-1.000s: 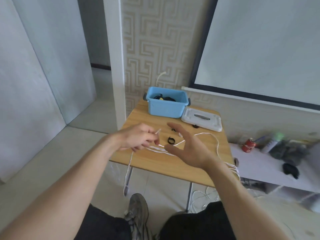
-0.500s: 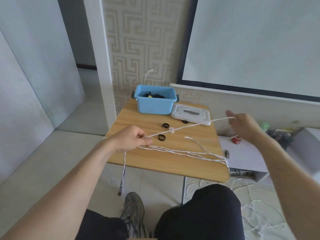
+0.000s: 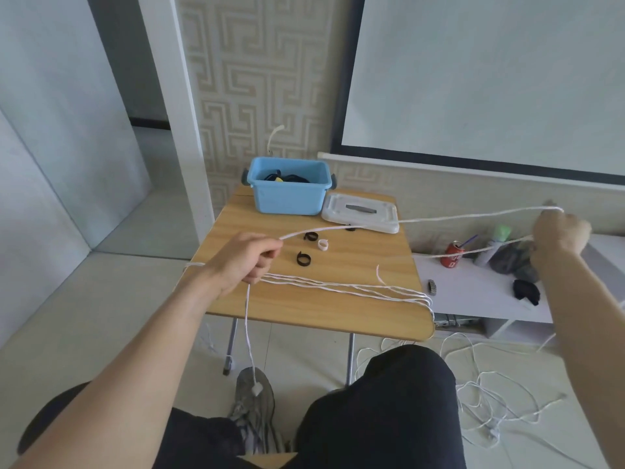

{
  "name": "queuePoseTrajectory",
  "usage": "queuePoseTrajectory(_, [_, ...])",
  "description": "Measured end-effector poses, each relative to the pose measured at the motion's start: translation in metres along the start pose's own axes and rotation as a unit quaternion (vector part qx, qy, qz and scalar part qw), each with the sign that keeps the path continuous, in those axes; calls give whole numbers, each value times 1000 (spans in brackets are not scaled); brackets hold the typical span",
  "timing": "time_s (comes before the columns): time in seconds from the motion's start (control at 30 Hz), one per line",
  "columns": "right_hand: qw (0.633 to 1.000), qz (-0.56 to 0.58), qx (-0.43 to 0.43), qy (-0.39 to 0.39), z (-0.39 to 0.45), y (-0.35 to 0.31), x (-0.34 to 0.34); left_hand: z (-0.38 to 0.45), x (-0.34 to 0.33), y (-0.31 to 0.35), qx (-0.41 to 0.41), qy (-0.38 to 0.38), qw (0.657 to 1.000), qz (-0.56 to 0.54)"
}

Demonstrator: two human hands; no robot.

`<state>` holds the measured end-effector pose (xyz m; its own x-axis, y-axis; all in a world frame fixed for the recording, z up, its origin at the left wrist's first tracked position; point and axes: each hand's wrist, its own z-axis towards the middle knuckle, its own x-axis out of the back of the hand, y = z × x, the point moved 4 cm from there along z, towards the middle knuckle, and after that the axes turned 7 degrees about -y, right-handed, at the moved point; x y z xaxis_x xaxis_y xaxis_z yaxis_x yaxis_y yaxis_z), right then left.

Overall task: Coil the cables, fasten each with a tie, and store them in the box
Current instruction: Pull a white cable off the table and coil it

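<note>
A long white cable [image 3: 341,286] lies in several strands across the wooden table [image 3: 304,309]. My left hand [image 3: 252,257] is closed on the gathered strands at the table's left side, and one plug end dangles below it. My right hand [image 3: 558,233] is out to the right, off the table, pinching a stretch of the same cable that runs taut back to my left hand. Two black ties [image 3: 303,258] and one white tie [image 3: 323,244] lie on the table. The blue box [image 3: 289,194] at the back holds dark coiled cables.
The box's white lid [image 3: 360,213] lies beside the box. A low white shelf [image 3: 473,292] to the right carries a red can, a spray bottle and dark items. More white cable is tangled on the floor [image 3: 490,401] at the right. My knees and a shoe are below the table.
My right hand has swung from the middle of the table far out to the right, drawing a length of cable taut. My left hand has stayed closed on the strands.
</note>
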<state>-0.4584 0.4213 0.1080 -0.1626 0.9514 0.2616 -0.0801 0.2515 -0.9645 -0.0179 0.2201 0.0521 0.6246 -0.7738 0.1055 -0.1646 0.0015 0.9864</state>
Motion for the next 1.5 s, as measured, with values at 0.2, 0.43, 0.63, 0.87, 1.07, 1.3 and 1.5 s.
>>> queuePoseTrajectory(0.2, [998, -4, 52, 27, 38, -15, 27, -1, 25, -12, -54, 249, 965, -63])
queuePoseTrajectory(0.43, [963, -245, 86, -69, -6, -14, 19, 5, 4, -14, -9, 163, 986, -38])
queuePoseTrajectory(0.63, [967, -237, 81, -39, 81, 40, 42, 4, 15, -31, -26, 280, 957, -76])
queuePoseTrajectory(0.87, [976, -191, -16, -103, 37, 21, 59, 0, 36, -32, -65, 490, 831, -256])
queuePoseTrajectory(1.07, [951, -152, -170, -208, 52, 71, 57, -6, 50, -36, -36, 495, 818, -289])
queuePoseTrajectory(1.3, [944, 120, -94, -291, 35, 15, 20, 10, 19, -39, 46, 337, 909, -240])
queuePoseTrajectory(1.5, [910, 18, -128, -394, 33, -23, 7, 13, -2, -29, 48, 283, 933, -217])
